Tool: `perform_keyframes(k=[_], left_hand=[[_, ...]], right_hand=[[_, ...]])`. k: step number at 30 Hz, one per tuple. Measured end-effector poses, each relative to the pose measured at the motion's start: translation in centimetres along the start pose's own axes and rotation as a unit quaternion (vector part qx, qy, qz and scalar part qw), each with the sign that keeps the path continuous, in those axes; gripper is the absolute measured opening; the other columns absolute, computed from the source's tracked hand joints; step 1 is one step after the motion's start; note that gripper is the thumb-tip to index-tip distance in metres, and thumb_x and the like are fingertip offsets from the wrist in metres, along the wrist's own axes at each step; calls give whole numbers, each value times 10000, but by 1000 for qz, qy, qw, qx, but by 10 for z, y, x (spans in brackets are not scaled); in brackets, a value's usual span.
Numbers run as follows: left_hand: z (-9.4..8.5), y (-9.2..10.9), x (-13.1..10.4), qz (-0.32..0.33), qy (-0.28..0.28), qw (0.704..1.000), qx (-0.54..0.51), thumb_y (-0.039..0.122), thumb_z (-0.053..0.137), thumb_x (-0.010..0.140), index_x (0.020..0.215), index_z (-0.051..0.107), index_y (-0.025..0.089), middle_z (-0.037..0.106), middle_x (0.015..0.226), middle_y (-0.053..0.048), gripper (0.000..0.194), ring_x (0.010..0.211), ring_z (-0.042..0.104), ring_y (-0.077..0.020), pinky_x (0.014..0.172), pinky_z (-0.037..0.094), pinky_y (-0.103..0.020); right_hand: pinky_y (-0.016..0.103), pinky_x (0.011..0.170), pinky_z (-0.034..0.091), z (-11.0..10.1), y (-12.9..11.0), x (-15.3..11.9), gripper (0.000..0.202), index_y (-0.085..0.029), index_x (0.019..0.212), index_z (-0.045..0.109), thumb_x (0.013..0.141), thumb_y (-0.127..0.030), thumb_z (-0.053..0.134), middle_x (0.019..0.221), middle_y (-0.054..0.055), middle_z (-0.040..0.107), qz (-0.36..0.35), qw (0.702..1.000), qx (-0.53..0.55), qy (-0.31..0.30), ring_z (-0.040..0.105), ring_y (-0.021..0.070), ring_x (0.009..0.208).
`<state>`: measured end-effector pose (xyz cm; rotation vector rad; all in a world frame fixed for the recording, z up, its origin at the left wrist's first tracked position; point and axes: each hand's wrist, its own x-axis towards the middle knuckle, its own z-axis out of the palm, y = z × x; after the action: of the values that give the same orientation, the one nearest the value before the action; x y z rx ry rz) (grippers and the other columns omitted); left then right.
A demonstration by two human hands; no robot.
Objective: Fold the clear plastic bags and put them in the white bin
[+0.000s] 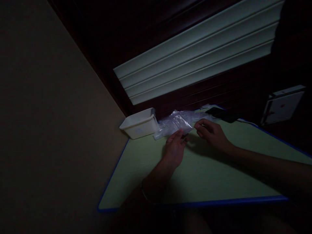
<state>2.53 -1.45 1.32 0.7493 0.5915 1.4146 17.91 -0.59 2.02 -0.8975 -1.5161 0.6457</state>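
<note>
A small clear plastic bag [184,123] is raised above the table, shiny where light catches it. My left hand [175,147] grips its lower edge between thumb and fingers. At the bag's right corner is my right hand [210,132], its thumb and forefinger pinched together; whether they hold the bag's edge is too dark to see. Behind both hands lies a heap of clear plastic bags [167,127] on the pale green table [146,165].
A white plastic bin [141,128] stands at the table's back left, against the wall [60,113]. Some dark item [223,114] lies at the back right. Blue edging [219,202] runs round the table. A white box [282,105] is beyond it, right of the slatted panel [195,55].
</note>
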Motion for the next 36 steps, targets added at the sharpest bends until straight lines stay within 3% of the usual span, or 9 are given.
perform_keyframes(k=[9,15,23,28,32,36], left_hand=[[0,0,0,23,6,1000,19,249,796,691,805,700,151,684,882,-39,178,831,621,-137,742,461,-272],[1,-1,0,21,-11,999,32,293,785,703,823,709,165,700,895,-44,191,867,632,-145,821,446,-286],[1,0,-2,17,-44,997,68,349,772,718,858,686,164,691,956,-58,247,907,625,-163,828,459,-293],[-2,14,0,18,-59,990,124,366,834,632,946,687,169,692,972,-62,400,885,637,-172,838,457,-297],[-13,20,5,23,-56,980,191,307,841,620,884,721,157,684,812,-32,327,730,612,-125,756,457,-260],[-19,15,9,50,-35,976,209,308,833,622,804,729,158,689,781,-27,257,713,602,-120,748,452,-263]], right_hand=[[270,565,418,0,4,2,140,-192,756,587,831,-309,575,679,2,589,-8,1000,-1,-2,538,146,618],[283,631,466,4,0,0,206,-192,860,639,844,-396,615,782,29,667,1,997,29,-66,602,170,701],[277,578,448,2,3,5,303,-184,743,650,799,-482,644,678,13,643,-2,998,23,-50,575,152,608],[263,548,416,-6,3,6,258,-181,726,640,794,-429,651,652,0,619,-9,990,25,-135,546,141,584],[264,549,404,-12,4,5,197,-185,727,630,806,-365,632,646,-6,590,-28,977,-7,-212,528,141,588],[264,535,392,-12,10,7,182,-186,716,609,791,-350,638,632,-16,562,-9,983,12,-185,506,140,577]])
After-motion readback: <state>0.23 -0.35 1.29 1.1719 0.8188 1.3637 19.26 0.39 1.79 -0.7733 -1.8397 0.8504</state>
